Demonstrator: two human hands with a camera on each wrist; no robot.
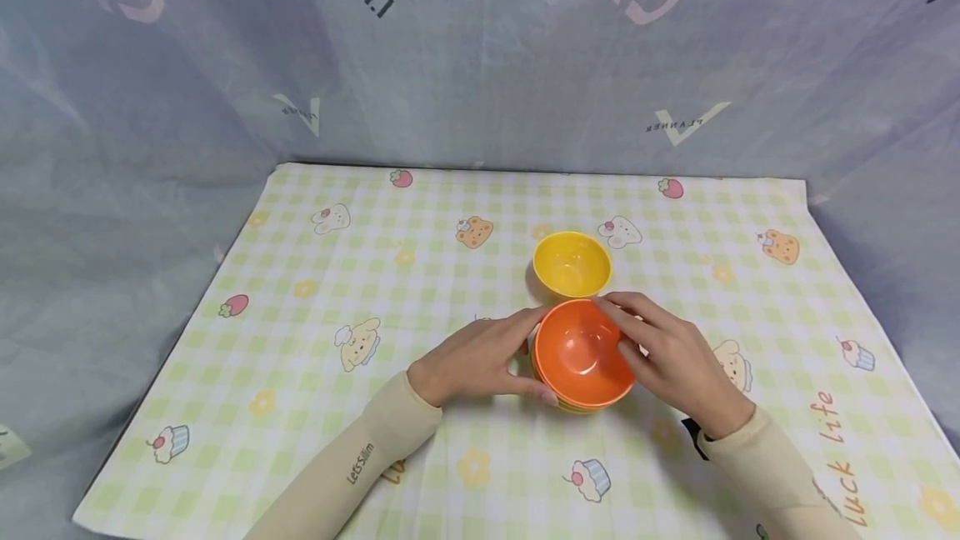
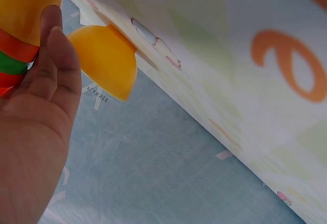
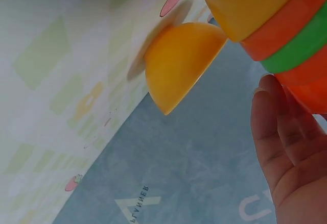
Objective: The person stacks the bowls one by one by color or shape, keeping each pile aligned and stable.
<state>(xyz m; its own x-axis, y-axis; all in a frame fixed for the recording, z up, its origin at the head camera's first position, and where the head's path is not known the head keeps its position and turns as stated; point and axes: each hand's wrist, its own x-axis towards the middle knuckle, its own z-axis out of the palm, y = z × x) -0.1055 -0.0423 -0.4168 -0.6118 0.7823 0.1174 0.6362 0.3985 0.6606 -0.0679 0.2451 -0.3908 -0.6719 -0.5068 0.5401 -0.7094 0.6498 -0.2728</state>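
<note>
A stack of nested bowls stands near the middle of the table, its top orange bowl (image 1: 581, 357) facing up in the head view. Below that rim the right wrist view shows a green bowl (image 3: 299, 43), another orange layer, and a yellow bowl (image 3: 250, 2) lowest. My left hand (image 1: 480, 361) holds the stack's left side, thumb at the near side and fingers toward the back. On the opposite side, my right hand (image 1: 667, 357) grips around the upper bowls at the rim. Just beyond the stack sits a separate yellow bowl (image 1: 572, 263), upright.
A checked tablecloth (image 1: 300, 448) with cartoon prints covers the table. Grey-blue fabric (image 1: 480, 65) hangs behind the table's far edge and along its sides.
</note>
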